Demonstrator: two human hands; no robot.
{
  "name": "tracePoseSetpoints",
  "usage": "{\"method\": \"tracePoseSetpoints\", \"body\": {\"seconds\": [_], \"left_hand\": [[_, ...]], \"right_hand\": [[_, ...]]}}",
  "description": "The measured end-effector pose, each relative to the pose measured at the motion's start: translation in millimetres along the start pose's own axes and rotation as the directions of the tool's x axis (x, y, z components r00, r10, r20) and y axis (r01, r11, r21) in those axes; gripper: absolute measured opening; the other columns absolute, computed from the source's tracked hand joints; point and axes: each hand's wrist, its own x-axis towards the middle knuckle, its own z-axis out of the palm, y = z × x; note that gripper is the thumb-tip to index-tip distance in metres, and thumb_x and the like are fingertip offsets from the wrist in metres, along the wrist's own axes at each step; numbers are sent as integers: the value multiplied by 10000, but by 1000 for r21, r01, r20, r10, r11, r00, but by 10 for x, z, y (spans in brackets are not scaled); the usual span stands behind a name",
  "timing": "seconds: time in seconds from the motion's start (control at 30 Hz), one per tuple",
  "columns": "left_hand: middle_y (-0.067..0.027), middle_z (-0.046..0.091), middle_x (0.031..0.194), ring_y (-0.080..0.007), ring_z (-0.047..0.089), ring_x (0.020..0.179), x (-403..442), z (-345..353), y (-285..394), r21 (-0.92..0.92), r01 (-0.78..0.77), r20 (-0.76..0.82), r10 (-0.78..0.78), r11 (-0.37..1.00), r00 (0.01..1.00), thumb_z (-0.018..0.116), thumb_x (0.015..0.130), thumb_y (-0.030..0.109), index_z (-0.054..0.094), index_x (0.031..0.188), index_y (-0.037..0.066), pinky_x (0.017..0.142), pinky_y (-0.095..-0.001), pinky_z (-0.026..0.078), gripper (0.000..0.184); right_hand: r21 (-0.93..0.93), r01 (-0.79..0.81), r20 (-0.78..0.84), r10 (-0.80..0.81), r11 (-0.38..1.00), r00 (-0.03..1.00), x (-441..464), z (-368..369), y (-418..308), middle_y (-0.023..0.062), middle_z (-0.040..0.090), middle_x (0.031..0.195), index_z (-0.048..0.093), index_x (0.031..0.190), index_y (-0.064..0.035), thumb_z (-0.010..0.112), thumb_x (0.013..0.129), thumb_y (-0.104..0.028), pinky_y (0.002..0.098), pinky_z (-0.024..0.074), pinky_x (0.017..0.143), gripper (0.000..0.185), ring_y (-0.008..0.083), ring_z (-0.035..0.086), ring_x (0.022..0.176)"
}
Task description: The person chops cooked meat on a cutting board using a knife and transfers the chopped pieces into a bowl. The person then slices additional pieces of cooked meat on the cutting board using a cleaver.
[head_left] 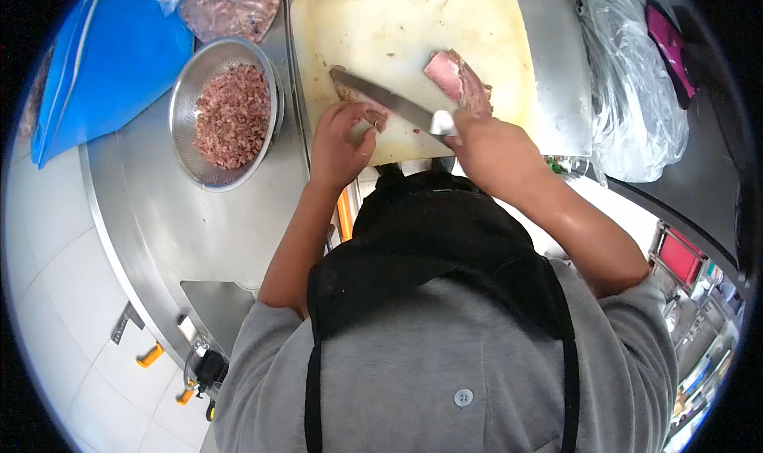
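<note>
Meat piece [380, 121] looks soft, slippery, best pinned from above; left fingers [350, 113], half-curled, hold it; right fingers [464, 124] clench the knife [391, 100].

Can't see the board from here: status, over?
Right hand: grip on white-handled steel knife. Left hand: touching small brownish-pink meat piece. Larger pink meat chunk right of blade. Caution: left hand close to blade.

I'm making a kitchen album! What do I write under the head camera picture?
Right hand holds a knife, left hand holds a small meat piece, over a pale cutting board.
</note>
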Motion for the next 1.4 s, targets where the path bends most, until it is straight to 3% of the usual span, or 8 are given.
{"method": "tracePoseSetpoints", "body": {"seconds": [0.27,0.53,0.83,0.9,1.0,1.13,1.3,1.4], "left_hand": [[-226,518,1377,-423,475,1275,312,59,145,306,-15,-57,34,952,998,837,758,383,548,1312,-77,1102,-487,379,776],[-187,567,1281,-387,508,1219,375,537,521,307,-171,-179,233,936,956,786,782,308,629,1254,-22,1049,-479,415,597],[-128,626,1254,-368,558,1203,1278,815,954,217,-653,276,596,726,754,669,742,-42,693,1253,126,1062,-455,447,538],[-96,640,1164,-322,566,1191,1389,869,1037,245,-548,686,256,800,681,679,744,-18,719,1182,154,1022,-421,470,472],[-80,637,1068,-315,585,1127,1417,835,1055,242,-581,711,265,777,651,674,748,-28,738,1052,131,967,-417,490,349],[-112,608,1078,-331,587,1078,1322,777,894,112,-491,666,302,864,683,692,703,-58,715,990,83,937,-405,490,321],[-99,613,1087,-333,591,1097,1139,798,986,124,-591,252,551,797,796,674,725,-51,722,925,94,916,-423,498,252],[-122,604,1223,-344,558,1216,1025,794,793,184,-698,292,640,692,711,692,695,-49,729,974,83,998,-420,482,310]], "right_hand": [[111,-240,-133,254,964,958,-509,-117,500,312,675,895,578,1033,51,590,993,-278,544,520,794,332,486,661,893],[245,-358,-239,414,901,878,-892,-150,1018,324,673,960,586,1027,56,590,992,-302,532,508,846,360,489,651,969],[214,-374,-209,416,903,885,-977,59,1267,317,683,936,595,1012,52,575,996,-299,546,513,859,352,488,659,959],[242,-384,-191,432,891,881,-983,89,1296,316,684,938,597,1011,50,575,996,-299,549,512,861,350,486,660,959],[260,-434,-150,480,863,865,-1011,89,1296,337,668,976,576,1005,68,590,997,-324,547,497,861,392,497,648,978],[328,-420,-151,485,847,861,-1038,220,1394,337,669,966,575,1003,68,590,996,-323,550,498,855,391,495,650,970],[342,-360,-201,442,868,874,-993,217,1405,329,674,920,579,981,67,591,989,-304,554,502,834,371,502,653,928],[271,-365,-181,419,891,890,-945,101,1364,315,688,957,603,1046,49,576,993,-292,547,520,856,347,475,667,971]]}}
